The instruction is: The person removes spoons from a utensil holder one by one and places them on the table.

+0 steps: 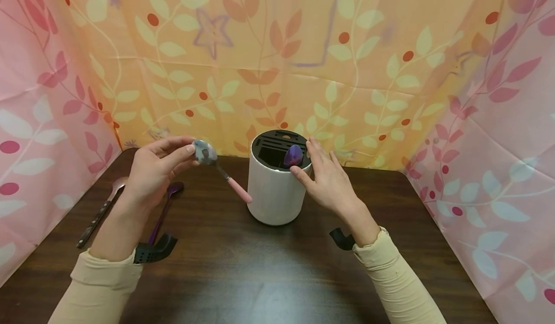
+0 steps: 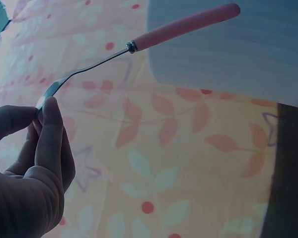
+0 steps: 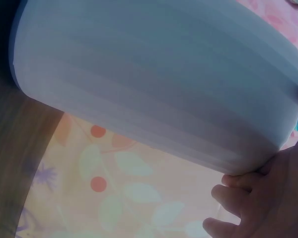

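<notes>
A dark wooden table (image 1: 243, 276) stands inside a booth of leaf-printed cloth (image 1: 277, 49), pink on both sides and orange at the back.

Near the table's left edge lies a spoon with a dark handle (image 1: 100, 211), bowl toward the back. Just right of it lies a purple spoon (image 1: 166, 207), partly hidden by the left forearm. Both rest flat, within easy reach.

The left hand (image 1: 149, 174) is raised above the left half of the table, thumb and fingers closed in a pinch on the bowl of a pink-handled spoon (image 1: 221, 169). Held by the bowl, the spoon points its handle down and rightward at the holder, likely so it can go in handle first; the handle's tip is near the holder's wall, and contact cannot be told.

Toward the back edge at the middle stands a white cylindrical holder (image 1: 275, 189) with a black slotted insert in its top. One purple spoon bowl (image 1: 293, 155) sticks up from a slot on its right side.

The right hand (image 1: 327, 182) rests with straight, spread fingers at the holder's right rim, thumb against the wall, gripping nothing, apparently steadying the holder.

That makes four spoons: two lying flat, one held, one standing in the single holder.
</notes>
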A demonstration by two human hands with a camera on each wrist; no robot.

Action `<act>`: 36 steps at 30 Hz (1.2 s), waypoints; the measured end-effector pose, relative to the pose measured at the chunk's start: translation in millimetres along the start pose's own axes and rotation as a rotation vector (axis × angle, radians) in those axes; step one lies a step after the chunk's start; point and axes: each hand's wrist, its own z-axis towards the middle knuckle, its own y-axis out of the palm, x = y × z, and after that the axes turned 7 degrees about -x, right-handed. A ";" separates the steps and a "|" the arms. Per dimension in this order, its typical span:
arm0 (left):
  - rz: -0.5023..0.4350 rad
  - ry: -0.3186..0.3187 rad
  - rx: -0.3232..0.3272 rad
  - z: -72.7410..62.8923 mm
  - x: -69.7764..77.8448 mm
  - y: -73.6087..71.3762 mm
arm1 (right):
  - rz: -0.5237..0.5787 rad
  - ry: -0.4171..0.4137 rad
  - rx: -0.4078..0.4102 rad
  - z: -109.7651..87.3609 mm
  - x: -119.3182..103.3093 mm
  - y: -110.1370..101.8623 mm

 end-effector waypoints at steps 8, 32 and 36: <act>0.157 -0.165 -0.029 6.6 -20.1 -13.8 | 0.002 0.003 0.001 -0.1 -0.1 0.0; 0.485 -0.620 -0.391 38.7 -58.2 -82.8 | 0.005 -0.006 0.003 -0.7 -0.2 0.4; 0.486 -0.670 -0.436 44.0 -61.7 -89.1 | 0.002 -0.007 0.007 -0.5 0.1 0.3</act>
